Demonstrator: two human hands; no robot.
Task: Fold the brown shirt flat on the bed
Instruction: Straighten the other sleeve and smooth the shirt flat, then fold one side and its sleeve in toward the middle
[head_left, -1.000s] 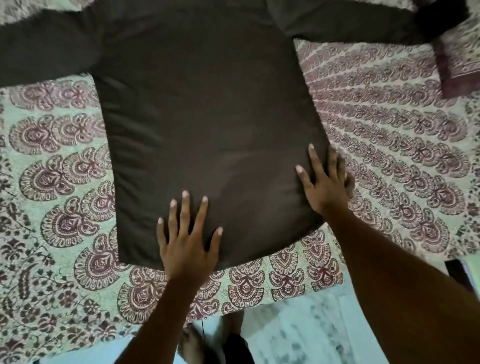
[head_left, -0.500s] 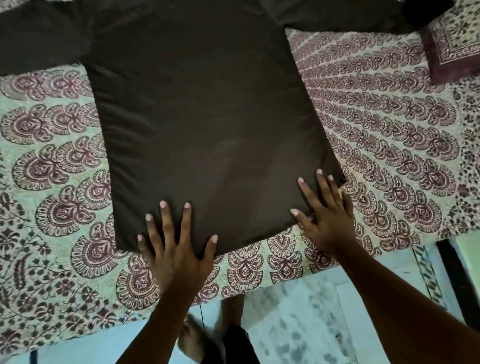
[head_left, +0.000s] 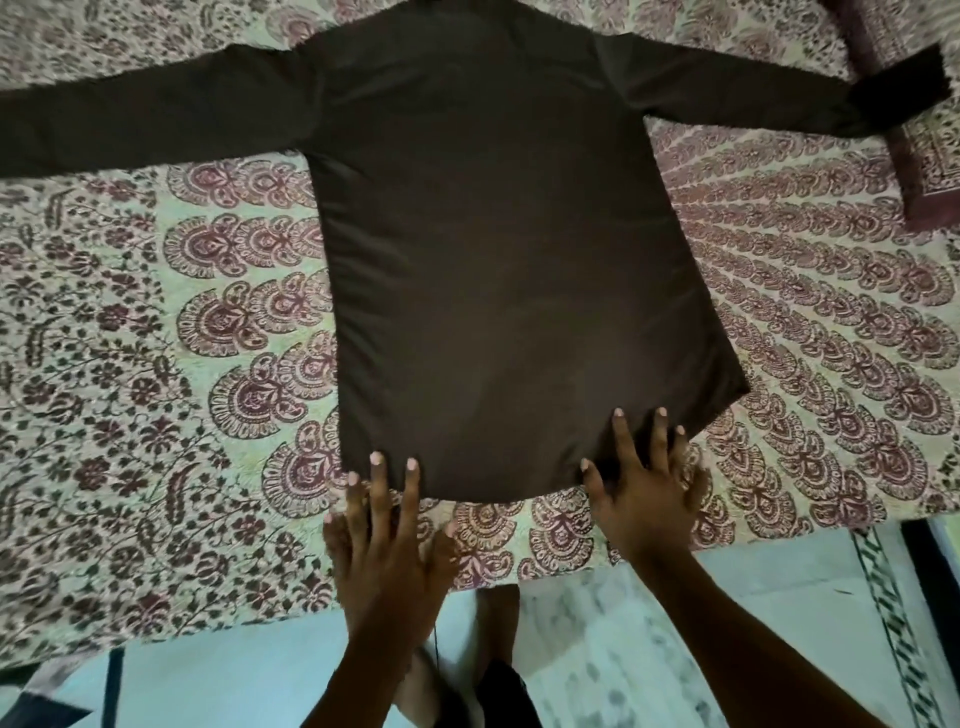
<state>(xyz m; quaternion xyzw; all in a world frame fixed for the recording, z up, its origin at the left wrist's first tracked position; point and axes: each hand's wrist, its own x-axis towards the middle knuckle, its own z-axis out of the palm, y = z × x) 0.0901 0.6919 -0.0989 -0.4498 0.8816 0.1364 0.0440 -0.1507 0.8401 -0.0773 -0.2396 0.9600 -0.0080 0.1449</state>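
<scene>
- Underneath everything lies the bed (head_left: 104, 364), covered in a patterned spread.
- Across its middle lies the brown shirt (head_left: 509, 260), body flat, both sleeves (head_left: 145, 130) stretched out sideways and the hem (head_left: 493, 493) nearest the person.
- Judging by its drape, the cloth is light, soft and faintly glossy, so it will probably slide and wrinkle easily. A pinch at a shoulder seam or cuff should carry a fold better than a grab mid-panel.
- The left hand (head_left: 389, 561) rests at the hem's left corner, fingers straight and splayed, gripping nothing.
- The right hand (head_left: 644, 499) presses the hem towards its right corner, fingers likewise apart and flat.
</scene>
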